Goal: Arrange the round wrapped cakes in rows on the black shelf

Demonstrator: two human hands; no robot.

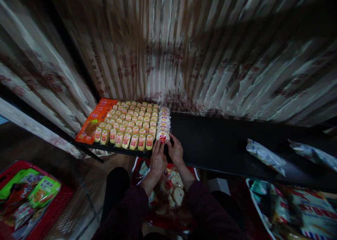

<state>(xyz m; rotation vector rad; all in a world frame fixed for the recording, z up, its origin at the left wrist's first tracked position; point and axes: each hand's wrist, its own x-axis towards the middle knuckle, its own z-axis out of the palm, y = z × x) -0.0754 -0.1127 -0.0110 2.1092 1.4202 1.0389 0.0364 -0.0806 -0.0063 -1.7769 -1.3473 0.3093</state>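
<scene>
My left hand (158, 159) and my right hand (176, 150) meet at the front edge of a black shelf (223, 145). Both touch a round clear-wrapped bread pack with a red label (162, 137), the front one of a row (164, 122). The left fingers are stretched along its side; the right fingers curl at its right edge. To the left stand several rows of small yellow packs with red labels (131, 126), and beyond them flat orange packets (96, 122). Below my hands a bag of the same round packs (172, 191) lies open.
Two silvery snack bags (265, 156) (313, 155) lie on the shelf's right part. A red basket with green and other packets (31, 198) sits at lower left. A printed bag of goods (297, 205) stands at lower right. Striped foil packaging hangs behind the shelf.
</scene>
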